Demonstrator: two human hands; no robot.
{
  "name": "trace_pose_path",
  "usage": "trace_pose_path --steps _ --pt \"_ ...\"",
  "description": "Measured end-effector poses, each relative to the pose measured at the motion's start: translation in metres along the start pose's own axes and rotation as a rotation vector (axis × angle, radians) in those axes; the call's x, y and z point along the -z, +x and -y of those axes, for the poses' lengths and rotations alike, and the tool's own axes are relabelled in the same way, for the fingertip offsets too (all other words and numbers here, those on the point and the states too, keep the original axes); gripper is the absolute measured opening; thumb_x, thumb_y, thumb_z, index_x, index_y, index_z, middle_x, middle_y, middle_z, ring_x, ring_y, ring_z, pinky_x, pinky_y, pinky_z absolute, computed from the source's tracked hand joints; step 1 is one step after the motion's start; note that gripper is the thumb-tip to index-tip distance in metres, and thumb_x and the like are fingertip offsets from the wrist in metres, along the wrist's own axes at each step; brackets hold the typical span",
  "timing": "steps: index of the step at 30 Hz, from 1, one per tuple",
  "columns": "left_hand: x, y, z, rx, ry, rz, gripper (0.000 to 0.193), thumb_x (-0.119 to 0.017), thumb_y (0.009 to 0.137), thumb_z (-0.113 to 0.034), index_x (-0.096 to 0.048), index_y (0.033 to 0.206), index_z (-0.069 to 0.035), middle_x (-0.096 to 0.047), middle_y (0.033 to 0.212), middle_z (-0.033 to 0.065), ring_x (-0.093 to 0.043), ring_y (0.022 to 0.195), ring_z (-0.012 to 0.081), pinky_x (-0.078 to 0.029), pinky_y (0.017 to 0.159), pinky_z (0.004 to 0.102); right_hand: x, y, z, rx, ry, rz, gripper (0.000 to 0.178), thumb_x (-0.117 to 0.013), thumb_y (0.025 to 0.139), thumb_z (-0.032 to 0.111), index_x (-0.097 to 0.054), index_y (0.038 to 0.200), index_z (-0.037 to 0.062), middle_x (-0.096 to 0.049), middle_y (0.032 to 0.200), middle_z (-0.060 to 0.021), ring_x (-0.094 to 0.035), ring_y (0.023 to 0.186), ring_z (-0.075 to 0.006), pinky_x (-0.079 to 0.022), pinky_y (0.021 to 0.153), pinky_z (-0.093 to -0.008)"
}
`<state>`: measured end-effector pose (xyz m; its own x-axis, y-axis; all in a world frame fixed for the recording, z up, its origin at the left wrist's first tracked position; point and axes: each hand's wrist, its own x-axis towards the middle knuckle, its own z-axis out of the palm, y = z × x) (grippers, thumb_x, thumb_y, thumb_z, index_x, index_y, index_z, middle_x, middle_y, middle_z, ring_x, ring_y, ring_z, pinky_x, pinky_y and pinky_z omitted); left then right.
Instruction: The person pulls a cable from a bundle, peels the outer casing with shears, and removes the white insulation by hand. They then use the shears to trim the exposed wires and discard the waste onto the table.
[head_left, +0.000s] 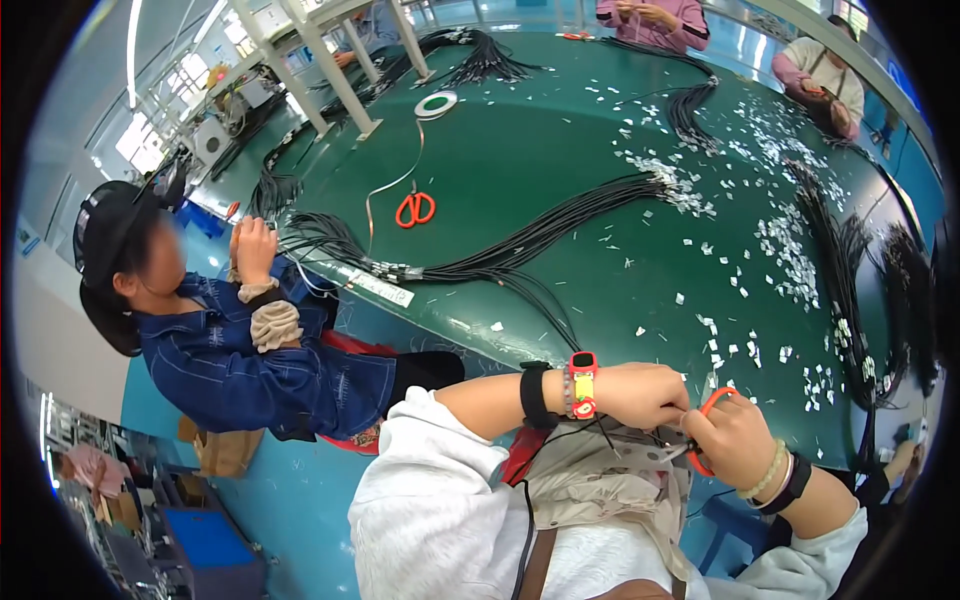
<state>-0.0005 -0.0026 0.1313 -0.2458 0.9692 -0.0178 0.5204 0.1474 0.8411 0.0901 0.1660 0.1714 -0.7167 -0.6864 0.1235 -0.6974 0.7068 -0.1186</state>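
Head view, and the right hand (738,440) grips orange-handled scissors (697,462) by the green surface's (480,140) near edge! Just beside, the left hand (645,398) has its fingers pinched together; on what, I can't tell. Farther left, 1 orange-handled pair (429,208) lies beyond a black cable bundle (540,232).

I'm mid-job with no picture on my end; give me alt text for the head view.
Right hand holds orange-handled scissors close to the left hand, at the near edge of a green table; whether the left hand grips anything is unclear. Black cable bundles, white scraps and another pair of scissors lie on the table, with a co-worker in denim at left.
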Motion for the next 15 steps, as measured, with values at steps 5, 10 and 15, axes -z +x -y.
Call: trace_pose_path --steps 5,10,15 --pt "0.000 0.001 0.003 0.018 -0.063 0.023 0.017 -0.048 0.077 -0.011 -0.059 0.077 0.001 -0.057 0.061 0.0162 -0.057 0.058 0.0285 -0.043 0.055 0.0367 -0.003 0.003 0.005 0.024 0.022 0.041 0.014 -0.054 0.065 0.009 -0.051 0.078 0.0068 -0.050 0.062 -0.0060 -0.052 0.062 -0.0232 -0.039 0.059 -0.0327" --pt "0.007 -0.007 -0.004 0.048 -0.094 -0.028 0.017 -0.052 0.075 -0.013 -0.062 0.070 0.000 -0.057 0.063 0.0179 -0.055 0.060 0.0337 -0.043 0.055 0.0398 0.001 0.009 0.003 -0.008 0.132 -0.072 0.014 -0.054 0.067 0.009 -0.050 0.080 0.0058 -0.048 0.064 -0.0085 -0.049 0.060 -0.0252 -0.038 0.058 -0.0331" --pt "0.006 -0.008 0.007 0.001 0.000 -0.028 0.012 -0.057 0.074 -0.011 -0.062 0.072 -0.001 -0.056 0.060 0.0144 -0.054 0.054 0.0307 -0.041 0.050 0.0382 -0.006 0.009 -0.011 -0.215 0.470 -0.028 0.021 -0.054 0.065 -0.001 -0.045 0.083 0.0032 -0.049 0.066 -0.0137 -0.050 0.062 -0.0333 -0.038 0.055 -0.0380"
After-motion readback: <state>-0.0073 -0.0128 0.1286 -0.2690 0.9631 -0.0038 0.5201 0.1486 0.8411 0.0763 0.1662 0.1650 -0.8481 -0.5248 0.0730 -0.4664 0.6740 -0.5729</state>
